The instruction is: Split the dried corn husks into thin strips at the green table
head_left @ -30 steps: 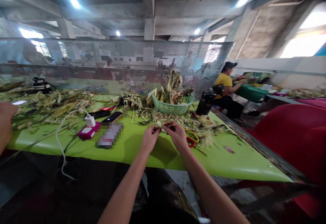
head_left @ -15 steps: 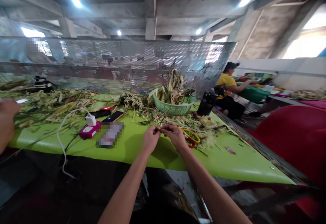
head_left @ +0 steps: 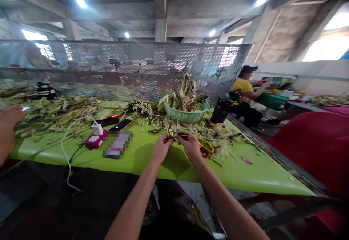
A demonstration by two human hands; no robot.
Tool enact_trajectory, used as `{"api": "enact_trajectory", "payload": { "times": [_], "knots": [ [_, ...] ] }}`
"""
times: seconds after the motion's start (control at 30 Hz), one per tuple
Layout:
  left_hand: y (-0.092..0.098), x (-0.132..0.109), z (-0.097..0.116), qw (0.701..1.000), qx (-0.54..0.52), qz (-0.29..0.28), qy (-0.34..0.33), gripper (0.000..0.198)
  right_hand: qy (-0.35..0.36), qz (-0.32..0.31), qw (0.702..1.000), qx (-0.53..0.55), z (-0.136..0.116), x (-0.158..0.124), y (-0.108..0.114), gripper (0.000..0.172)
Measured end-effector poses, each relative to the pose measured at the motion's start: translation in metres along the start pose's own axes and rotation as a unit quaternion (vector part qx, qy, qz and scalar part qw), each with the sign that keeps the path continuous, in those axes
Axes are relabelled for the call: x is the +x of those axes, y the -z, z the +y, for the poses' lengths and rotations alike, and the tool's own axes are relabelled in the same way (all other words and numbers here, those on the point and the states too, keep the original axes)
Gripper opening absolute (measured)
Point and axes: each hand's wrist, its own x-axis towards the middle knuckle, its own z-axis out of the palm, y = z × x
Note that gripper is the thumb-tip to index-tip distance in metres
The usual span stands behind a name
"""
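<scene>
My left hand (head_left: pixel 161 148) and my right hand (head_left: pixel 190 146) meet over the green tabletop with their fingertips pinched. A thin dried husk strip (head_left: pixel 175 136) spans the small space between them, gripped at both sides. Its ends are partly hidden by my fingers. Just right of my right hand lie yellow and red loops (head_left: pixel 207 146), perhaps tool handles. Beyond my hands, a pale green plastic basket (head_left: pixel 185 116) holds dried corn husks (head_left: pixel 188 91). Loose husk shreds (head_left: pixel 220 138) spread around its base and to the right.
At left are a purple power block (head_left: pixel 96 139) with a white charger and cable, a phone (head_left: pixel 121 124) and a blurred-out flat item (head_left: pixel 118 144). A co-worker's hand (head_left: pixel 9 123) reaches in. A black container (head_left: pixel 220 110) stands right of the basket; a perforated metal screen (head_left: pixel 136 62) runs behind.
My hands have drawn slightly apart, and more of the husk strip shows between them. The co-worker's hand at far left has shifted a little. The seated person at right has moved their hands.
</scene>
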Motion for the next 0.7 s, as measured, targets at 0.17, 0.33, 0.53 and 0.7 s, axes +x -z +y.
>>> {"api": "enact_trajectory", "payload": {
  "times": [0.17,0.33,0.53,0.7],
  "knots": [
    [-0.0002,0.0051,-0.0025,0.999,0.024,0.030,0.026,0.007,0.037,-0.036,0.998,-0.029,-0.0075,-0.0012,-0.0011,0.013],
    [0.0000,0.0022,0.0004,1.000,-0.004,0.018,0.019,0.017,0.019,-0.029,0.999,-0.015,-0.0059,-0.0009,-0.0011,0.018],
    [-0.0001,0.0007,-0.0029,0.998,-0.053,0.015,0.043,0.025,-0.012,-0.012,1.000,0.015,0.0001,0.0006,0.0007,0.026],
    [-0.0012,0.0010,-0.0045,0.997,-0.069,0.026,0.030,0.028,-0.029,-0.010,0.999,0.034,0.0008,0.0004,-0.0018,0.026]
  ]
}}
